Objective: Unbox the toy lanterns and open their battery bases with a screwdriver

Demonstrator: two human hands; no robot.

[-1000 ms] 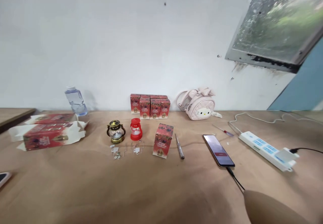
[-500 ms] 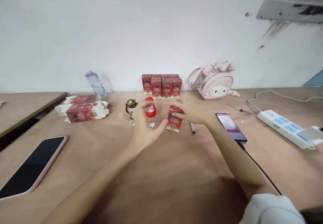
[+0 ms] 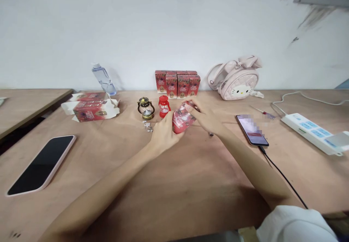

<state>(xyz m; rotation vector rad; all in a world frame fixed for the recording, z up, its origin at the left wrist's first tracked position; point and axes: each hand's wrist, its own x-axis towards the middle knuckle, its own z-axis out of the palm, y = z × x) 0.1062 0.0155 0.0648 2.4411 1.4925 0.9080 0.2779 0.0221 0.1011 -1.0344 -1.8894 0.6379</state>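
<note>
A small red printed box (image 3: 182,119) is tilted between both of my hands above the table. My left hand (image 3: 163,133) grips its lower left end. The fingers of my right hand (image 3: 203,115) are closed on its upper right end. Just beyond my left hand stand a red mini lantern (image 3: 164,106) and a bronze-coloured mini lantern (image 3: 146,109). Small silvery bits (image 3: 148,127) lie in front of the bronze lantern. A dark-ended little cylinder (image 3: 211,134) shows partly under my right wrist.
Several red boxes (image 3: 177,85) stand against the wall, with a pink bag (image 3: 238,84) to their right. Open cartons (image 3: 91,109) and a water bottle (image 3: 105,80) are at left. Two phones, a screwdriver (image 3: 265,114) and a power strip (image 3: 313,133) also lie about.
My left hand has closed on the box, which was in my right hand alone. The box is lifted and tilted. Both lanterns now show more fully.
</note>
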